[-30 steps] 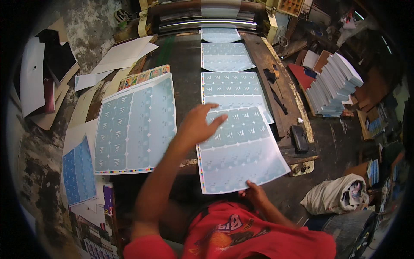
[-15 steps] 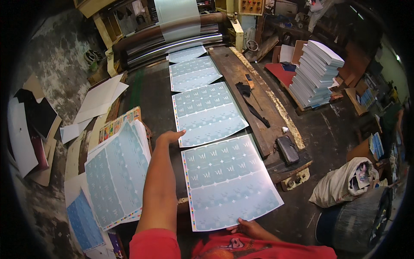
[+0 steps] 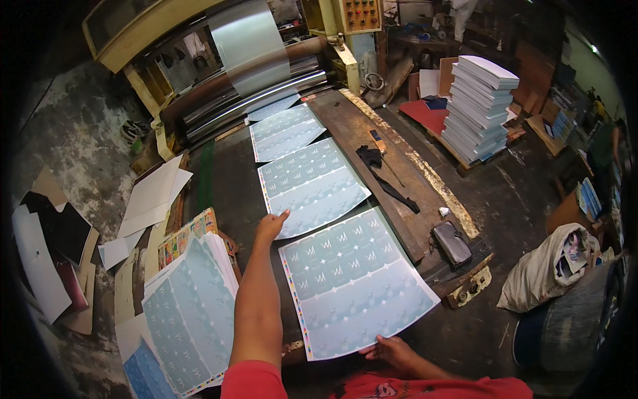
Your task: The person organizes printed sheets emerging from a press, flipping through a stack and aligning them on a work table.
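Note:
A row of pale teal printed sheets runs from the machine's rollers toward me. My left hand (image 3: 270,227) pinches the left edge of the second sheet (image 3: 312,179), near its lower corner, thumb on top and fingers hidden below. The nearest sheet (image 3: 362,312) lies in front of me, its near edge curving past the table end. At that near edge my right hand (image 3: 393,352) grips the paper, thumb above and fingers underneath. Farther back, another printed sheet (image 3: 286,133) lies close to the rollers (image 3: 266,100).
Left of my arm is a stack of printed sheets (image 3: 189,306). A phone (image 3: 377,139), black cloth (image 3: 369,158) and dark pouch (image 3: 452,243) lie on the table's right side. Beyond stands a tall paper stack (image 3: 477,110). A filled sack (image 3: 541,269) sits at right.
The view has turned and tilted, shifting the rollers left. The row of sheets has come slightly nearer. Both hands keep hold of paper.

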`<state>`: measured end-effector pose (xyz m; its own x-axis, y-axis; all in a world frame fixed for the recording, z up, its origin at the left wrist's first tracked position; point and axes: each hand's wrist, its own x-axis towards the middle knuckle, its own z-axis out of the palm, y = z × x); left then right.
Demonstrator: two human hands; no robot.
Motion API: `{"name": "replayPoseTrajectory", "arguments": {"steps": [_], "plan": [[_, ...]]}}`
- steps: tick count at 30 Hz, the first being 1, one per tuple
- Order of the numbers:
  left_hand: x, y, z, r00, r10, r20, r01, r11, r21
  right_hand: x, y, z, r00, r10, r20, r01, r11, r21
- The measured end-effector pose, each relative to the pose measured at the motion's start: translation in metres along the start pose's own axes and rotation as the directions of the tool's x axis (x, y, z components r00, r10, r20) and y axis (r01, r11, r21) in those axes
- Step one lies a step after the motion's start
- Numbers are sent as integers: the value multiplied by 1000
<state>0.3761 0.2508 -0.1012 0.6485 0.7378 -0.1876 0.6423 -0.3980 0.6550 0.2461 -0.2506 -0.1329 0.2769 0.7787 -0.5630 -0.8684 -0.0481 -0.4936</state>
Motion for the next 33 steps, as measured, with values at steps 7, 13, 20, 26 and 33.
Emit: {"name": "replayPoseTrajectory", "arguments": {"steps": [7, 13, 20, 26, 33], "plan": [[-16, 78, -96, 907, 419, -44, -400, 889, 223, 29, -21, 17, 982, -184, -34, 185, 982, 23], [-182, 67, -168, 851, 525, -33, -496, 822, 280, 46, -23, 42, 964, -266, 3, 266, 963, 45], [-395, -34, -147, 952, 281, 122, -305, 842, 444, 43, -11, 49, 930, -361, -71, 364, 931, 33], [-483, -36, -106, 935, 316, -164, -239, 899, 367, 40, -12, 59, 959, -281, 44, 283, 958, -50], [-494, -52, -96, 790, 467, -397, -440, 883, 165, 15, -30, 87, 927, -266, 264, 305, 944, -122]]}}
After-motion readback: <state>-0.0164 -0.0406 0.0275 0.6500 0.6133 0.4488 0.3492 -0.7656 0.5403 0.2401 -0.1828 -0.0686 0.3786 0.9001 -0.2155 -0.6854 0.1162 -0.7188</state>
